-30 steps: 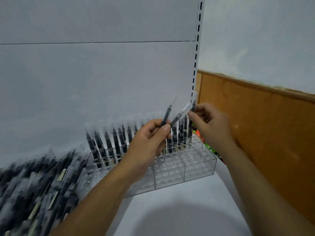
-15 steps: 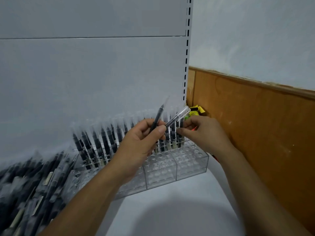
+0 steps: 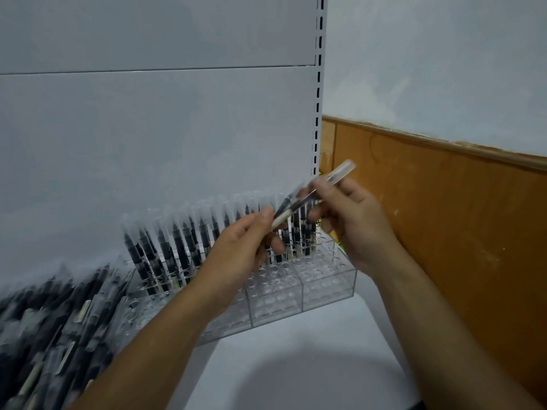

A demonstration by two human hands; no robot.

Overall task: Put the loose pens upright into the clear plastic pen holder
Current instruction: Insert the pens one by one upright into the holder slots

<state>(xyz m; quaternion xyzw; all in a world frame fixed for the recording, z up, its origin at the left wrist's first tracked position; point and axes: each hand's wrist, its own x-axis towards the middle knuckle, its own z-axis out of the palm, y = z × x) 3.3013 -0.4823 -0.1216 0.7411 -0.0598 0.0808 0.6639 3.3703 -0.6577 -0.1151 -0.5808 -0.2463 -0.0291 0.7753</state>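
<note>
A clear plastic pen holder (image 3: 325, 288) with many round holes stands on the white shelf against the back panel. Its back rows hold several upright black pens (image 3: 177, 250); its front holes are bare. My left hand (image 3: 239, 247) is shut on pens (image 3: 281, 216) above the holder's middle. My right hand (image 3: 352, 220) pinches one clear-capped pen (image 3: 340, 173) that slants up to the right, above the holder's right end. The two hands nearly touch. A big heap of loose black pens (image 3: 53, 321) lies left of the holder.
The white shelf surface (image 3: 296, 365) stretches in front of the holder. A white back panel with a slotted upright (image 3: 318, 113) rises behind. A brown wooden board (image 3: 444, 217) closes the right side. Something yellow-green (image 3: 340, 245) shows behind my right hand.
My right hand has risen from the holder's top and taken a pen from my left hand's bunch, lifting it up to the right. My left hand stays over the holder.
</note>
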